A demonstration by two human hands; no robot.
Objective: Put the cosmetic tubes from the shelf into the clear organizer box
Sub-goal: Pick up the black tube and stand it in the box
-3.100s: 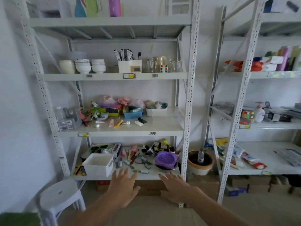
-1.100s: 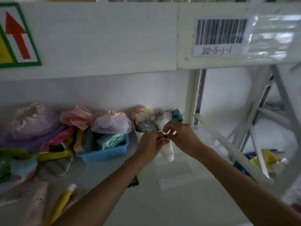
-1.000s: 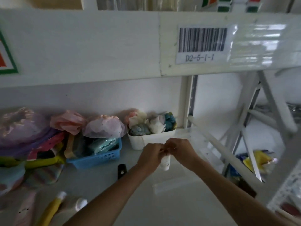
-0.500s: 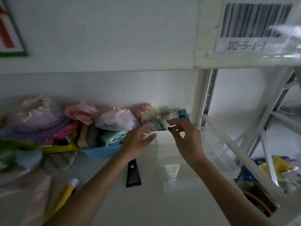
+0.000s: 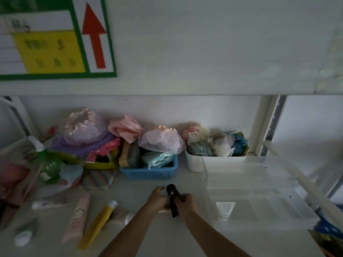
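Along the left end of the shelf [image 5: 167, 238] lie several loose cosmetic tubes: a small white tube [image 5: 23, 237] nearest the edge, then a pale pink tube [image 5: 77, 217] and, just beside it, a yellow tube [image 5: 98, 220] with a white cap, both lying flat and angled the same way. Behind them sits a heap of purple and pink shower caps [image 5: 83, 130], and further along a blue basket [image 5: 148, 170] stuffed with packets. Near the middle, the left hand [image 5: 157, 200] and the right hand [image 5: 186, 203] meet over a black tube [image 5: 172, 200], both closed around it so that its cap end sticks up between them and its flat end points down toward the camera. Behind and to the right stands a white bin [image 5: 196, 162] of balled fabric. At the right end lies the clear organizer box [image 5: 259, 193], its divided compartments open to view, with one white tube [image 5: 224, 209] lying flat in the compartment nearest the hands.
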